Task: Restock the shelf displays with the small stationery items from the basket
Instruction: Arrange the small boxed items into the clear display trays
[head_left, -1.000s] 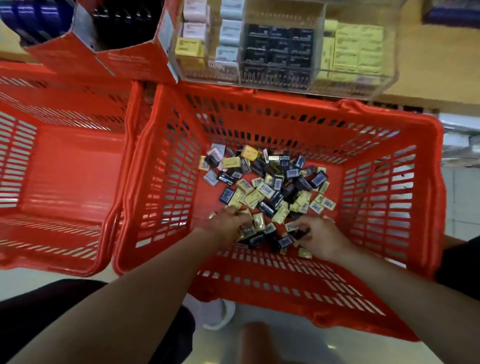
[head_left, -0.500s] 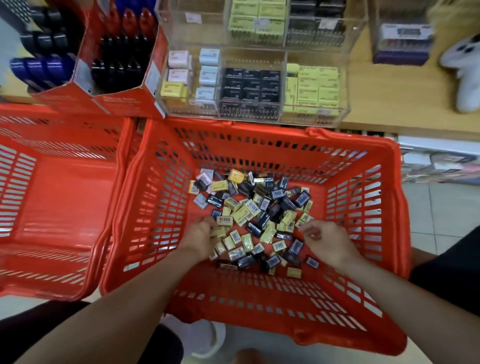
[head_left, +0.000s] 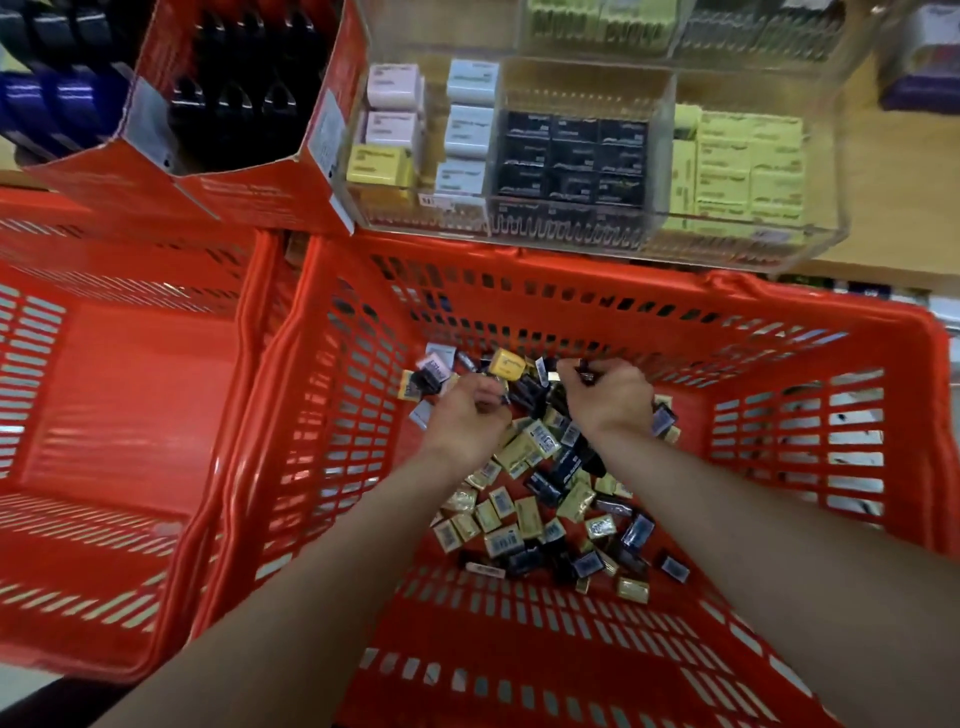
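A pile of small stationery boxes (head_left: 524, 512), yellow, black and blue, lies on the floor of the red basket (head_left: 675, 296). Both of my hands are down in the far part of the pile. My left hand (head_left: 465, 418) has its fingers curled round a small dark box, though motion blurs it. My right hand (head_left: 610, 400) pinches a small dark box at its fingertips. Above the basket stands the clear shelf display (head_left: 660, 156), with compartments of pink, blue and yellow boxes, black boxes and pale yellow boxes.
A second red basket (head_left: 109, 415) stands to the left, touching the first. Behind it a red cardboard display box (head_left: 260, 192) holds dark items. The wooden shelf (head_left: 893, 182) runs to the right of the clear display.
Both hands moved from the near edge of the pile to its far side and closed on small boxes. The view tilted closer to the shelf display.
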